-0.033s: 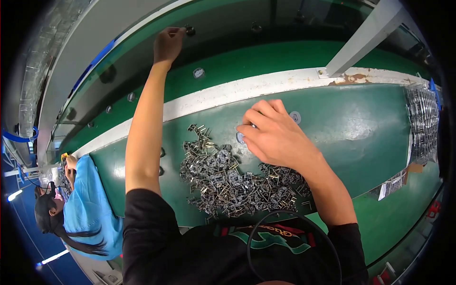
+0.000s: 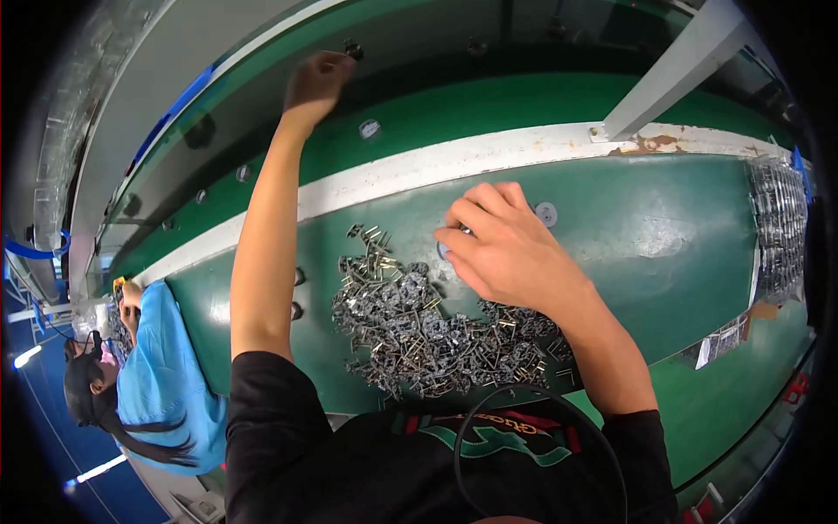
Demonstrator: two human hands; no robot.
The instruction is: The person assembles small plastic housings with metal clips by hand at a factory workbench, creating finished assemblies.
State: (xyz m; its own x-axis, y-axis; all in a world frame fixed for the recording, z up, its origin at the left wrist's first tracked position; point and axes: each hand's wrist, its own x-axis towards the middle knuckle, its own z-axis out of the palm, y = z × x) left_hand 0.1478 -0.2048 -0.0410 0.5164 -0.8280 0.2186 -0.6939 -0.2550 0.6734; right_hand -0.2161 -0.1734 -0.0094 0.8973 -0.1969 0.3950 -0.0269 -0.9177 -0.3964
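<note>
My left hand (image 2: 318,83) is stretched out over the dark far side of the green belt (image 2: 454,98), smeared by motion. Right by its fingertips is a small dark round part (image 2: 353,50); whether the fingers grip it I cannot tell. Over the green table my right hand (image 2: 511,249) is closed, its bent fingers around a grey round part (image 2: 443,251) that is mostly hidden beneath them. A second grey disc (image 2: 546,214) lies just beyond its knuckles. Close to my body, left of the right wrist, spreads a heap of small dark plastic parts with metal pins (image 2: 428,332).
A white rail (image 2: 375,179) divides table from belt, with a slanted white post (image 2: 668,74) at right. More round parts, including one disc (image 2: 370,129), sit along the belt. Stacked clear trays (image 2: 777,223) stand at the right edge. A person in blue (image 2: 166,375) works at left.
My left hand has shifted slightly right and blurred. The disc on the belt has moved slightly right and away. My right hand stays nearly still.
</note>
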